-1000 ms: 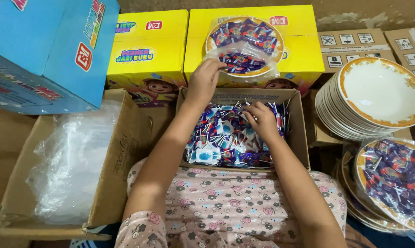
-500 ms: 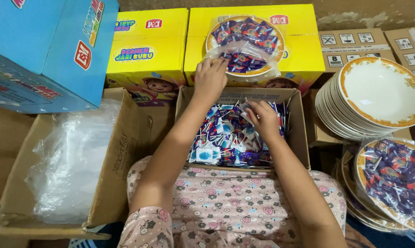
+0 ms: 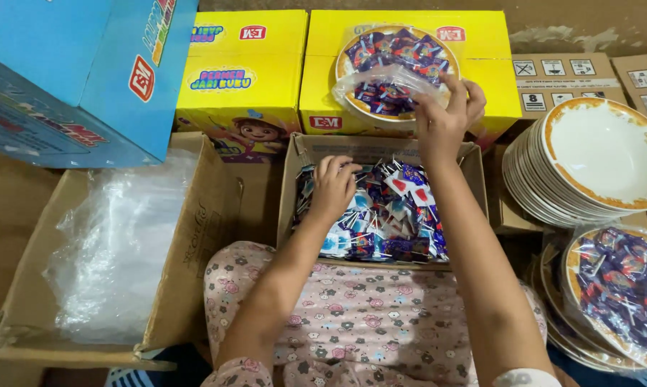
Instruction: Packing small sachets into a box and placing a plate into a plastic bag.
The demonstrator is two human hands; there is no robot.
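Visibility is partial at several edges. Blue cardboard carton [image 3: 73, 72] at upper left is cut off by the frame's top and left edge. Filled, plastic-wrapped plate of candies [image 3: 621, 294] at lower right is cut off at the right and bottom, and the plates beneath it cannot be counted. Stack of white gold-rimmed plates [image 3: 596, 158] leans at the right; its edges are too close together to count. Individual sweets in the open brown cardboard box of blue-wrapped stick candies [image 3: 381, 208] are too many and too tangled to count.

Counts: 2 yellow printed cartons [image 3: 245, 72] stand side by side at the top; 1 blue carton; 2 open brown boxes, the second being the large brown box holding crumpled clear plastic bags [image 3: 116, 244] at left; 2 wrapped filled plates in view.

Right hand [image 3: 442, 115] is raised at the clear plastic bag around the gold-rimmed plate filled with candies [image 3: 395, 72], which rests on top of the right yellow carton. Its fingers are spread narrowly and curled at the bag's right edge; whether they pinch the plastic or a candy cannot be told. Left hand [image 3: 333, 185] lies palm down in the candy box, fingers bent into the sweets on the box's left side; what it holds is hidden under the hand.
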